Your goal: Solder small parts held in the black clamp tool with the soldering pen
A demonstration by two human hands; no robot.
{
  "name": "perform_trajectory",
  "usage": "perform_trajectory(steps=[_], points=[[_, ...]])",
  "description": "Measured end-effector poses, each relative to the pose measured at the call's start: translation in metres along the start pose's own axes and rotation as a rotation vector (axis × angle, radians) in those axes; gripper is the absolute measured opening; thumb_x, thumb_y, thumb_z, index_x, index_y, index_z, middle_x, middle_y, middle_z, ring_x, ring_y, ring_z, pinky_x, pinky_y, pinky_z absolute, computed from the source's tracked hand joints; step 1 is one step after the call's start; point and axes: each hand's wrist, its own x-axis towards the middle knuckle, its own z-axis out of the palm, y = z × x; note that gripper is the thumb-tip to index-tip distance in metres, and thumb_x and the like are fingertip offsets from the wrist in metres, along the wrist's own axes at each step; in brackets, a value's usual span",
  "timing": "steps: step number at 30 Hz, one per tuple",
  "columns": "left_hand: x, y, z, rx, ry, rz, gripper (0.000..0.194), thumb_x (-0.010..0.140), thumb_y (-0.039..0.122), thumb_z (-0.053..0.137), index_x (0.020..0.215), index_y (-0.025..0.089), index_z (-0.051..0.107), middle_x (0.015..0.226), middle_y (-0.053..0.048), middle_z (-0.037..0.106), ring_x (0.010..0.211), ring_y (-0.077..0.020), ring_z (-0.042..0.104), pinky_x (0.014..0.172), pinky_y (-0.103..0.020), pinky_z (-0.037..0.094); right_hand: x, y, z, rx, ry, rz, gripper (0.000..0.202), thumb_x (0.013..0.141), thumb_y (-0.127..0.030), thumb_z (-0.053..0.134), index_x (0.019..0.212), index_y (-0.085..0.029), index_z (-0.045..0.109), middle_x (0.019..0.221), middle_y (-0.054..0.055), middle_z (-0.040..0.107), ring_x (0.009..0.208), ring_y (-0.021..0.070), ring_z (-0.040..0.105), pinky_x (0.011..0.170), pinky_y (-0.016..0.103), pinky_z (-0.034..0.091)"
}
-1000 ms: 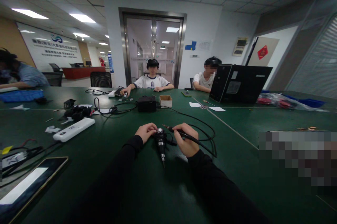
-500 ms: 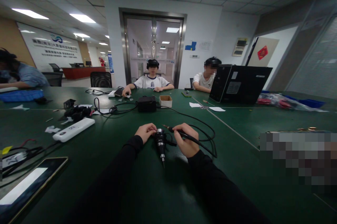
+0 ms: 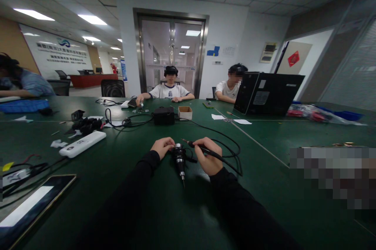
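My left hand (image 3: 162,148) is closed, its fingertips pinched at the back end of a black-and-silver pointed tool (image 3: 180,160). This tool has a black cord wound round its body, and its thin tip points towards me. My right hand (image 3: 209,156) grips a slim black soldering iron (image 3: 190,144) like a pen. The iron's coppery tip (image 3: 185,140) points left, just behind the silver end of the pointed tool; I cannot tell whether they touch. A thick black cable (image 3: 232,168) trails from the iron to the right.
A black box (image 3: 163,116) with cables stands beyond my hands, beside a small open carton (image 3: 185,113). At left are a white power strip (image 3: 83,144) and a phone (image 3: 38,207). A computer case (image 3: 267,93) stands at the far right. Co-workers (image 3: 170,90) sit across the table.
The pointed tool's tip has swung slightly to the right. Both my hands stay almost in place. The co-worker's hand opposite has shifted a little.
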Motion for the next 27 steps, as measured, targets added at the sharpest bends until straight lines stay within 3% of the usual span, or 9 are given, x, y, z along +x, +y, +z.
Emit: perform_trajectory(steps=[7, 11, 13, 15, 18, 20, 22, 24, 27], points=[[-0.009, 0.015, -0.007, 0.430, 0.012, 0.048, 0.018, 0.080, 0.020, 0.053, 0.087, 0.021, 0.069, 0.085, -0.003, 0.067, 0.071, -0.0139, 0.061, 0.071, -0.026, 0.046, 0.000, 0.001, -0.002, 0.006, 0.026, -0.003, 0.013, 0.080, -0.015, 0.054, 0.073, -0.020, 0.064, 0.071, 0.002, 0.065, 0.066, 0.0163, 0.061, 0.065, 0.029, 0.047], [-0.014, 0.039, -0.006, 0.544, -0.001, -0.098, 0.024, 0.084, 0.021, 0.046, 0.092, 0.024, 0.069, 0.084, -0.004, 0.069, 0.071, -0.0166, 0.062, 0.072, -0.029, 0.045, 0.001, 0.002, -0.003, -0.011, 0.027, 0.003, 0.014, 0.080, -0.015, 0.053, 0.072, -0.020, 0.064, 0.071, 0.002, 0.065, 0.066, 0.0163, 0.061, 0.065, 0.028, 0.047], [-0.019, 0.054, 0.000, 0.465, -0.002, -0.229, 0.027, 0.087, 0.033, 0.044, 0.098, 0.023, 0.066, 0.076, -0.005, 0.068, 0.060, -0.0168, 0.060, 0.065, -0.029, 0.045, 0.001, 0.003, -0.002, -0.013, 0.024, 0.006, 0.014, 0.080, -0.015, 0.053, 0.073, -0.020, 0.064, 0.072, 0.002, 0.065, 0.067, 0.0165, 0.061, 0.065, 0.028, 0.047], [-0.026, 0.067, 0.009, 0.362, -0.024, -0.340, 0.042, 0.085, 0.052, 0.044, 0.106, 0.021, 0.062, 0.076, -0.007, 0.068, 0.052, -0.0173, 0.059, 0.057, -0.028, 0.045, 0.000, 0.004, -0.002, -0.019, 0.019, 0.012, 0.014, 0.080, -0.015, 0.053, 0.074, -0.021, 0.064, 0.072, 0.002, 0.065, 0.068, 0.0168, 0.061, 0.066, 0.029, 0.047], [-0.038, 0.082, 0.025, 0.379, -0.029, -0.354, 0.076, 0.069, 0.070, 0.055, 0.122, 0.016, 0.054, 0.101, -0.018, 0.066, 0.068, -0.0252, 0.067, 0.062, -0.032, 0.048, 0.000, 0.005, -0.002, -0.027, 0.019, 0.018, 0.014, 0.080, -0.016, 0.052, 0.073, -0.021, 0.064, 0.072, 0.002, 0.065, 0.067, 0.0170, 0.061, 0.066, 0.029, 0.047], [-0.045, 0.087, 0.036, 0.512, -0.022, -0.299, 0.094, 0.059, 0.064, 0.067, 0.134, 0.013, 0.044, 0.119, -0.026, 0.058, 0.093, -0.0350, 0.066, 0.075, -0.036, 0.048, 0.000, 0.005, -0.002, -0.029, 0.027, 0.022, 0.014, 0.080, -0.016, 0.053, 0.072, -0.021, 0.063, 0.071, 0.002, 0.065, 0.066, 0.0168, 0.061, 0.066, 0.028, 0.048], [-0.048, 0.088, 0.043, 0.627, -0.045, -0.278, 0.100, 0.058, 0.051, 0.071, 0.141, 0.011, 0.033, 0.128, -0.029, 0.050, 0.107, -0.0400, 0.060, 0.084, -0.039, 0.046, 0.001, 0.005, -0.002, -0.026, 0.033, 0.018, 0.014, 0.079, -0.016, 0.053, 0.072, -0.021, 0.063, 0.070, 0.002, 0.064, 0.066, 0.0166, 0.060, 0.065, 0.028, 0.047], [-0.048, 0.088, 0.045, 0.675, -0.075, -0.285, 0.093, 0.062, 0.040, 0.067, 0.143, 0.011, 0.030, 0.129, -0.028, 0.047, 0.109, -0.0400, 0.059, 0.086, -0.040, 0.045, 0.001, 0.005, -0.002, -0.020, 0.035, 0.014, 0.014, 0.079, -0.016, 0.052, 0.071, -0.021, 0.063, 0.070, 0.002, 0.064, 0.066, 0.0165, 0.060, 0.064, 0.028, 0.047], [-0.045, 0.085, 0.039, 0.678, -0.096, -0.269, 0.083, 0.064, 0.035, 0.063, 0.139, 0.015, 0.035, 0.122, -0.024, 0.051, 0.106, -0.0396, 0.060, 0.085, -0.042, 0.045, 0.001, 0.004, -0.002, -0.013, 0.038, 0.015, 0.014, 0.079, -0.016, 0.052, 0.071, -0.021, 0.063, 0.069, 0.001, 0.064, 0.065, 0.0162, 0.060, 0.063, 0.028, 0.046]])
